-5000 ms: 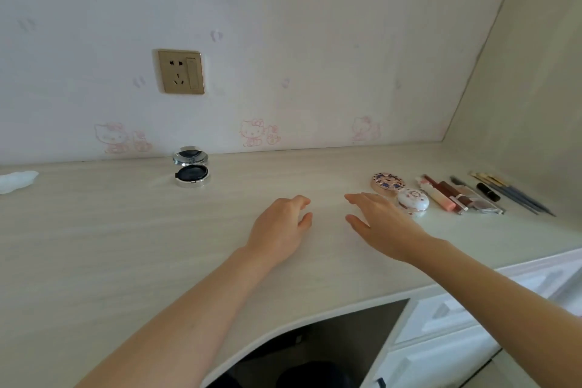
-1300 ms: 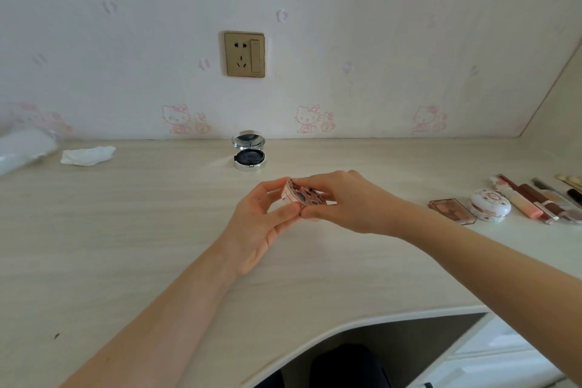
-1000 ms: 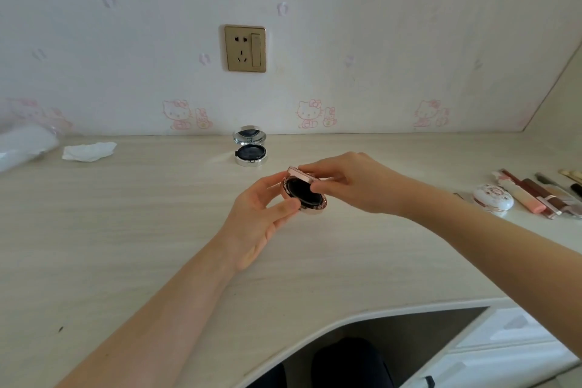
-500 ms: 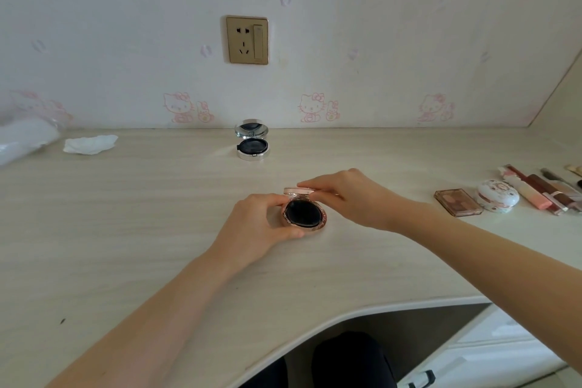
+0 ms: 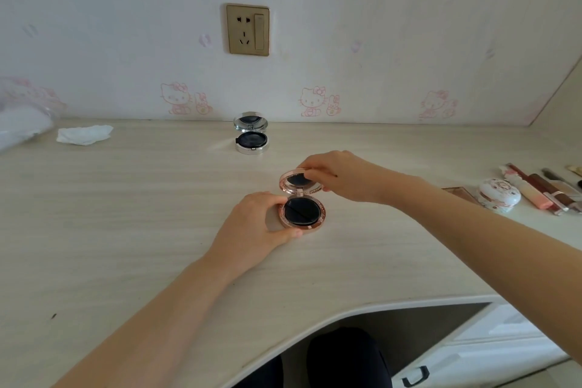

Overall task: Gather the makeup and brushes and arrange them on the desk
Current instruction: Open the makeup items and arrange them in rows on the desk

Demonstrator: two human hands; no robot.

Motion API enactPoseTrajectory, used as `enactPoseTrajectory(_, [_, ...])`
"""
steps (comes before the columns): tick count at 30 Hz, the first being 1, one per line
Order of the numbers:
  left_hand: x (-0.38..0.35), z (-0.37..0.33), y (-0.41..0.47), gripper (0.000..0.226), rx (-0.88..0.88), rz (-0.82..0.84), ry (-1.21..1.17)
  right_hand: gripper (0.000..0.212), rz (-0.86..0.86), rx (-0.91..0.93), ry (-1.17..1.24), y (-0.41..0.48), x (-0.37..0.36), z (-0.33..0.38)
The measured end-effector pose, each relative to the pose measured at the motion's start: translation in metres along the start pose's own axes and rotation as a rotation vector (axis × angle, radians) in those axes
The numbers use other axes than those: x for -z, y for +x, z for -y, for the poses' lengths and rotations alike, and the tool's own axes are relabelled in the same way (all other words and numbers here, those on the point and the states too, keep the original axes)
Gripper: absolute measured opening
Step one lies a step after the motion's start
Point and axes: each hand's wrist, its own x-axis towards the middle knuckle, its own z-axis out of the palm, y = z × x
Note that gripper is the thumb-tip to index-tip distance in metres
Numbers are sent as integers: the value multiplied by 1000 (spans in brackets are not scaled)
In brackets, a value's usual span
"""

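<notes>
A rose-gold round compact (image 5: 303,212) sits open on the desk (image 5: 126,214) in the middle, its dark puff showing. My left hand (image 5: 255,225) grips its base from the left. My right hand (image 5: 341,175) pinches the raised mirrored lid at its far rim. A silver compact (image 5: 251,137) stands open near the wall. At the right lie a white floral case (image 5: 499,195), a brown eyeshadow palette (image 5: 458,191) partly hidden by my right forearm, and several lip tubes and brushes (image 5: 541,189).
A crumpled white tissue (image 5: 84,134) and a clear plastic bag (image 5: 22,118) lie at the far left. A wall socket (image 5: 248,29) is above the silver compact. White drawers (image 5: 472,353) are under the desk's curved front edge at the right.
The rose-gold compact came down from my hands onto the desk, and my right hand has swung its lid up to stand open. The left hand keeps its hold on the base.
</notes>
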Motion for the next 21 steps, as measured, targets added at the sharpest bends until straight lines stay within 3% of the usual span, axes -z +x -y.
enactPoseTrajectory(12, [-3,6,2,56,-25,-7,5,32,6,-113,106,7,1,-1])
enactPoseTrajectory(21, [-3,7,1,55,-44,-1,3,49,-192,-272,132,-35,-45,-9])
